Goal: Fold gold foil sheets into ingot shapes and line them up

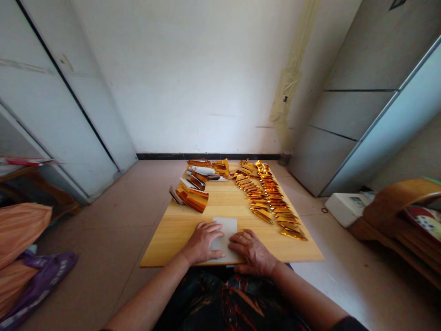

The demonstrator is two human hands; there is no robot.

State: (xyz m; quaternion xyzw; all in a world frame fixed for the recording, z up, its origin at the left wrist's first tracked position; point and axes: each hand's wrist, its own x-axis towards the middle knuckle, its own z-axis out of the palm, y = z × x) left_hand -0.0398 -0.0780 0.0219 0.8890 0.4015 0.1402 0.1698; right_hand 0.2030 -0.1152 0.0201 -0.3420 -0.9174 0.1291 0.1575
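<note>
A pale grey-white sheet of paper (225,227) lies flat near the front edge of the wooden table (168,243). My left hand (206,241) rests on its left side, fingers spread. On the right side of the sheet lies my right hand (251,250), its fingers stretched out and the thumb near the table edge. Two rows of folded gold foil paper pieces (262,214) run along the right of the table. Loose, curled gold foil sheets (195,197) lie at the left, with more gold sheets (220,166) behind them.
A white wall (206,92) stands behind the table. To the right are a grey refrigerator (330,147), a white box (347,209) and a wooden chair (389,207). At the left, orange and purple bags (51,280) lie near a white cabinet (65,128).
</note>
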